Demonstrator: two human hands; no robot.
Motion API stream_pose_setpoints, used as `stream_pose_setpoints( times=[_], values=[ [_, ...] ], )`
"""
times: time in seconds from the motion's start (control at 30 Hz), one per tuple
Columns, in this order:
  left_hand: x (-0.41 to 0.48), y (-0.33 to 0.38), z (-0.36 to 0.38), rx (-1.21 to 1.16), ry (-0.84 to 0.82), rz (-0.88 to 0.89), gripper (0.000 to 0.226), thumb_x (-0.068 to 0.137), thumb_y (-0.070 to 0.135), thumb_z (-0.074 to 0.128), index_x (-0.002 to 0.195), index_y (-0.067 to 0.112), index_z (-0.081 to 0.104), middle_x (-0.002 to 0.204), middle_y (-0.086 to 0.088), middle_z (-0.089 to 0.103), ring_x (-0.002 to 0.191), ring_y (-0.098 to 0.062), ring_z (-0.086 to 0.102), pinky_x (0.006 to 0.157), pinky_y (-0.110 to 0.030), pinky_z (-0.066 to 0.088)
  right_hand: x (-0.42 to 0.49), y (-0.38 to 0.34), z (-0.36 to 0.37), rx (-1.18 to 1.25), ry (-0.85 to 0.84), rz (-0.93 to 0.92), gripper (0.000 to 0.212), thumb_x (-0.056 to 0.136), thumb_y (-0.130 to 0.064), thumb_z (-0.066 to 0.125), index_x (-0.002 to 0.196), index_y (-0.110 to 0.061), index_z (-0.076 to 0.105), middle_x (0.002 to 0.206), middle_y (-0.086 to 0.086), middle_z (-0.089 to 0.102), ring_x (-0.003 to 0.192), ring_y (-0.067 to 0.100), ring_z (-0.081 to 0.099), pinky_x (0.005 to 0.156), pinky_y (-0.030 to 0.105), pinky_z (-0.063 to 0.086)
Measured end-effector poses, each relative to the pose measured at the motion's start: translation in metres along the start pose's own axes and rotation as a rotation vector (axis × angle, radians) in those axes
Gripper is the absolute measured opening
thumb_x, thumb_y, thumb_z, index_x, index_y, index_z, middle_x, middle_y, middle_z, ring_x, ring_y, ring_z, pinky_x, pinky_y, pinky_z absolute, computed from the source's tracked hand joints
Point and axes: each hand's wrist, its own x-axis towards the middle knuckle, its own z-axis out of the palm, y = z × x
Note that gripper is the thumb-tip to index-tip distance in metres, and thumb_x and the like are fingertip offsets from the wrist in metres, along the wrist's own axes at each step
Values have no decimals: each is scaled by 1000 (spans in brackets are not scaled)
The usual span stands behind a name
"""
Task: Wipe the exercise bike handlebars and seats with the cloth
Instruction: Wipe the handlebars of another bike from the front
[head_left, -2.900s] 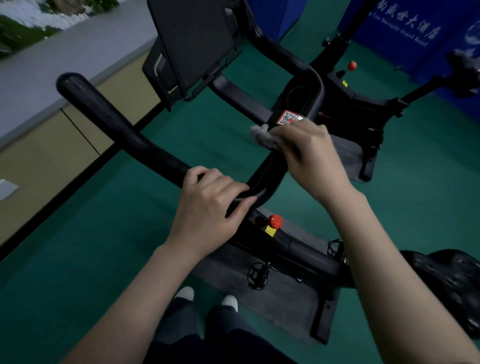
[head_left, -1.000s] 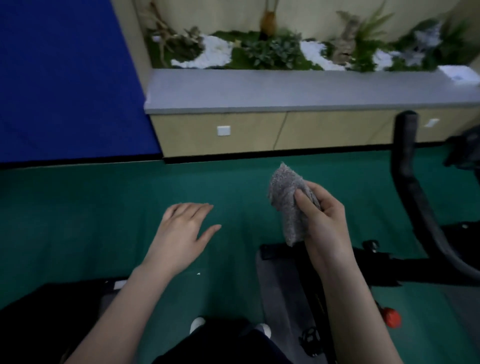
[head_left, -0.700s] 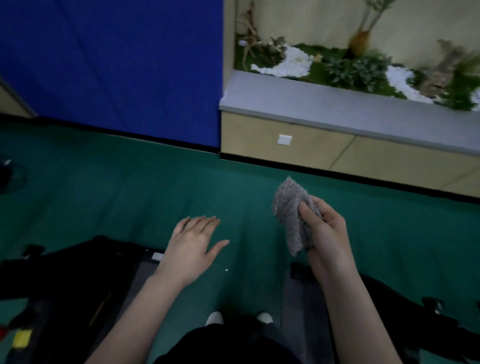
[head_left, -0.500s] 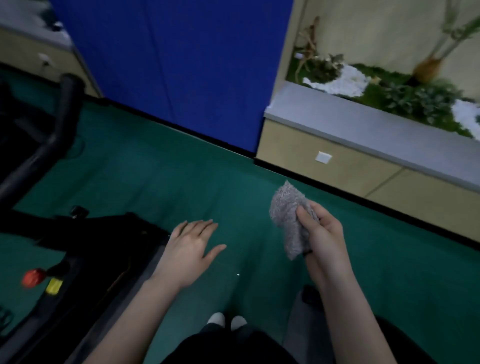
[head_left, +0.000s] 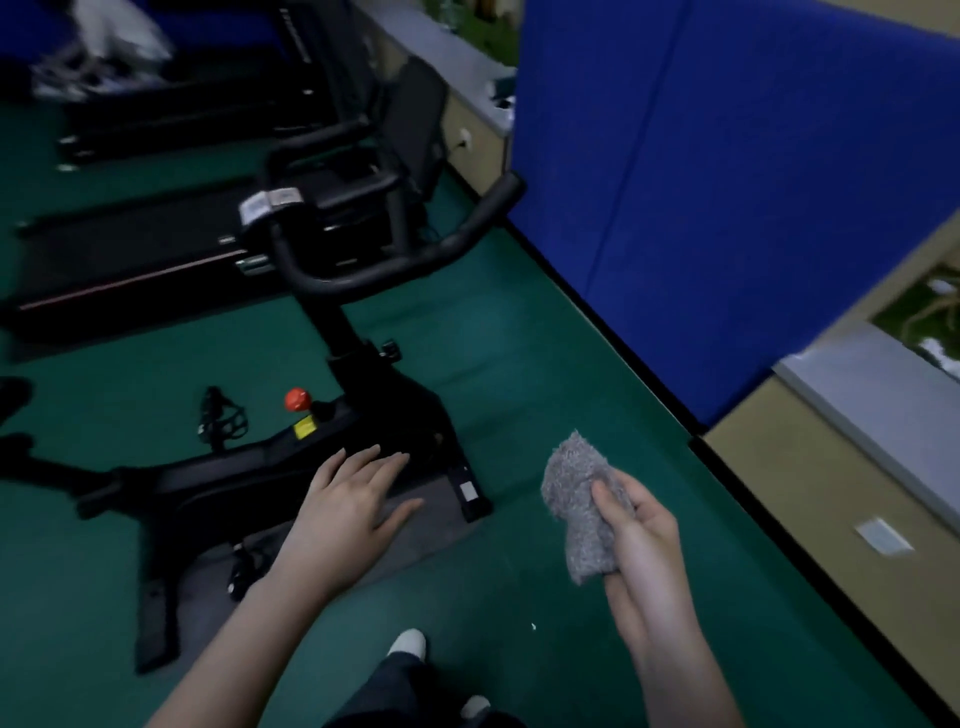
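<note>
One cloth sits bunched in the right hand, fingers curled round it; left hand spread, empty. Step nearer, then wrap it fully round the handlebars

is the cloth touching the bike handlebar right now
No, the right hand holds the grey cloth in the air, apart from the exercise bike's handlebar.

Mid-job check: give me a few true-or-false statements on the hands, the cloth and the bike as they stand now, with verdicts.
1. The right hand holds the grey cloth. True.
2. The left hand grips the handlebar. False: it is open, fingers spread, nowhere near the handlebar.
3. The cloth is pressed on the handlebar. False: it is held in the air, apart from the bike.
4. A red knob sits on the bike. True.
</note>
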Motion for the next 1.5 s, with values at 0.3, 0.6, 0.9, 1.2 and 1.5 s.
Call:
stream_pose_setpoints(
  times=[0.3,0.6,0.9,1.2,1.5],
  values=[
    [-12,-47,-22,-26,116,-145,58,93,54,41,143,24,40,142,8,48,140,-8,27,117,-30,7,1,8,59,-88,-149,-15,18,92,-2,54,102,-12,66,87,-1,75,81,9,70,77,29,52],
    [0,-140,-44,-67,144,-92,58,94,55,39,141,22,42,141,7,49,139,-10,30,117,-31,8,-1,45,160,-126,-137,-5,18,92,-2,54,99,-13,67,87,0,75,80,11,71,74,29,51],
    [7,-256,-67,-123,119,-36,54,94,53,44,138,21,46,138,7,52,137,-11,33,116,-33,14,-14,101,273,-146,-32,36,17,91,-2,56,103,-10,66,90,6,75,78,15,71,59,21,54],
    [48,-273,-71,-200,101,7,55,93,50,46,140,22,45,144,6,45,137,-12,34,116,-35,17,-2,90,303,-196,13,-55,19,91,-6,58,105,-14,68,97,5,74,89,18,70,70,28,53],
    [101,-263,-83,-176,144,28,57,92,52,41,138,20,46,146,3,43,135,-16,38,114,-36,21,38,51,318,-216,-66,-221,18,89,-9,61,99,-21,70,94,-1,74,88,15,70,68,22,54]
  ],
)
